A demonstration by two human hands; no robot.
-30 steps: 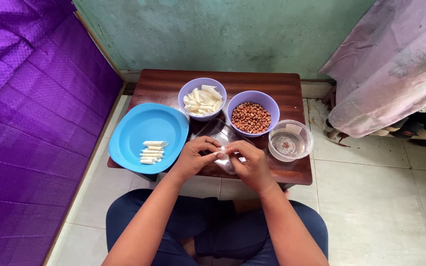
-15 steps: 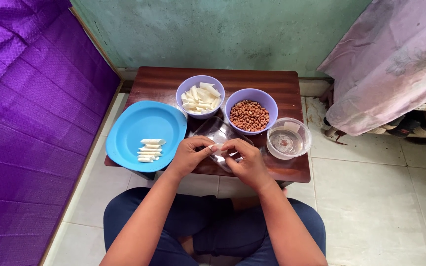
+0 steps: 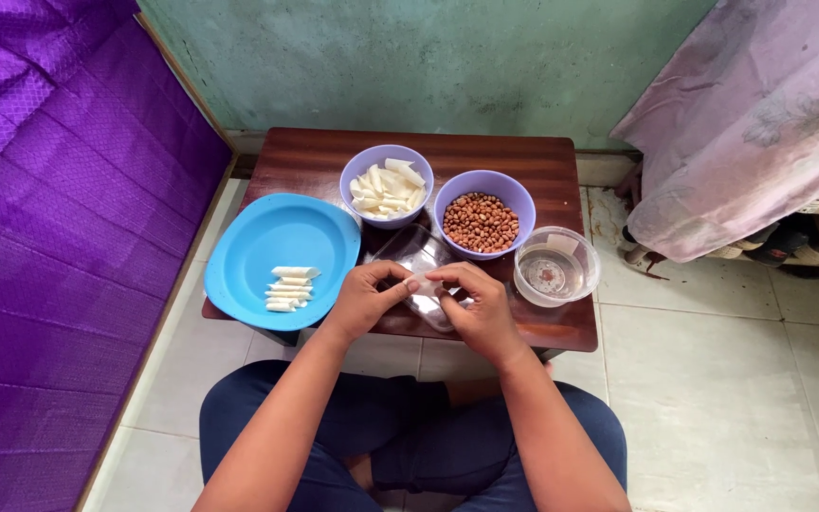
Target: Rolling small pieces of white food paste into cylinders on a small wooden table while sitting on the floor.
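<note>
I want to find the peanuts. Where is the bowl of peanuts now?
In the head view, the purple bowl of peanuts stands on the wooden table, right of centre, between the bowl of white strips and the clear bowl.

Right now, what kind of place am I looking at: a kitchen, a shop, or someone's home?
Most likely a room at home, with food prepared on the floor: a low wooden table on floor tiles, a bare painted wall, and draped cloth beside it.
</note>
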